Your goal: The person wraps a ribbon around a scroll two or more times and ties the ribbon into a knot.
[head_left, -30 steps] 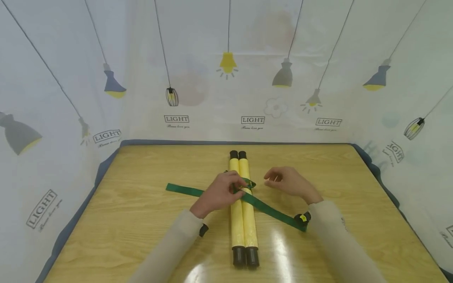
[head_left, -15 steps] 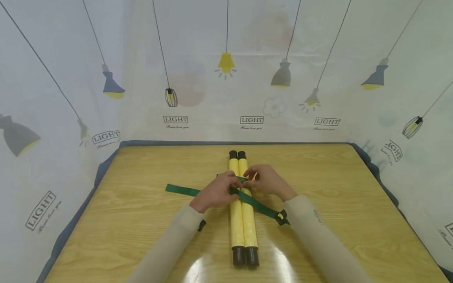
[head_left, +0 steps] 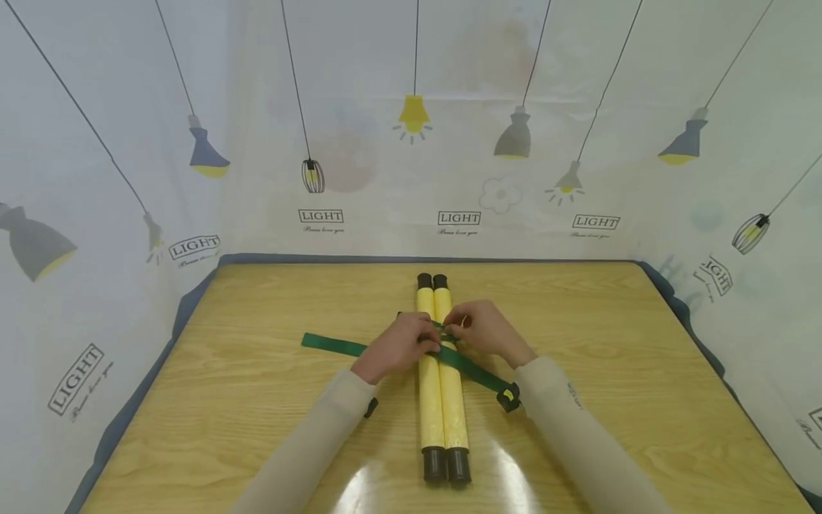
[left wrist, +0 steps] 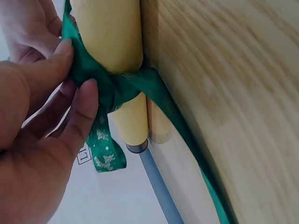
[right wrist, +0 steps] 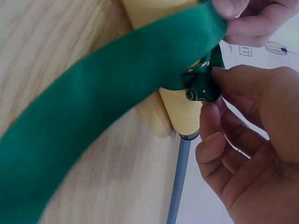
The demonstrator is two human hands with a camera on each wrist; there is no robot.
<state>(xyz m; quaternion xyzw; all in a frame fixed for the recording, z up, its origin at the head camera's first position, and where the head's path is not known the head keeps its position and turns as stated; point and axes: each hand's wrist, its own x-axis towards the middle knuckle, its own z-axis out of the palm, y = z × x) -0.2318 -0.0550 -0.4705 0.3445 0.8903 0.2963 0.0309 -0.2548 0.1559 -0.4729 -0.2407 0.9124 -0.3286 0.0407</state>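
Note:
Two yellow rods (head_left: pixel 432 407) with black end caps lie side by side, pointing away from me. A green ribbon (head_left: pixel 472 371) crosses them around the middle and is looped there. Its printed side, with pale figures, shows on a hanging loop (left wrist: pixel 105 149) in the left wrist view. My left hand (head_left: pixel 399 346) pinches the ribbon between thumb and fingers over the rods. From the other side my right hand (head_left: pixel 484 328) pinches a small fold of ribbon (right wrist: pixel 208 88) between thumb and forefinger. Both hands nearly meet above the rods, partly hiding the crossing.
One ribbon end (head_left: pixel 321 343) stretches left over the wooden table (head_left: pixel 257 300); the other runs right, under the right wrist. Black wrist straps (head_left: pixel 509 396) show below the sleeves. A pale curtain (head_left: pixel 379 178) printed with lamps hangs behind the table's far edge.
My right hand has come in from the right to the rods and now pinches the ribbon's loop. The left hand has stayed at the crossing.

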